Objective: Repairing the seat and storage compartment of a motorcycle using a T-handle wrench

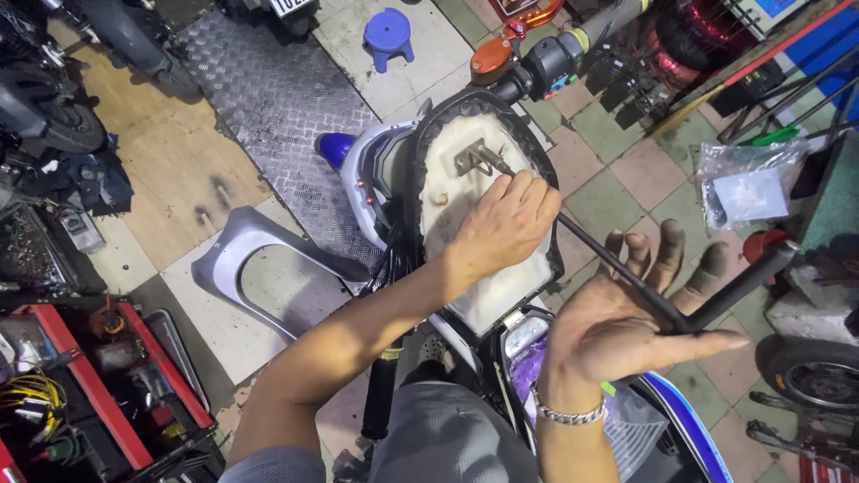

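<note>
A scooter seat [452, 192] is flipped up and shows its cream underside with a black rim. A metal latch bracket [474, 159] is fixed near its top. A long black T-handle wrench [599, 255] runs from the bracket down to the right. My left hand [506, 224] is closed around the wrench shaft just below the bracket. My right hand [626, 313], greasy and wearing a metal bracelet, is held flat with its fingers spread. Its palm lies against the wrench where the shaft meets the crossbar.
A silver body panel [242, 259] lies on the tiled floor at left, beside a diamond-plate ramp [277, 98]. A red tool cart [98, 385] stands at lower left and a blue stool [388, 34] at the top. A plastic bag [747, 188] and a tyre [814, 376] are at right.
</note>
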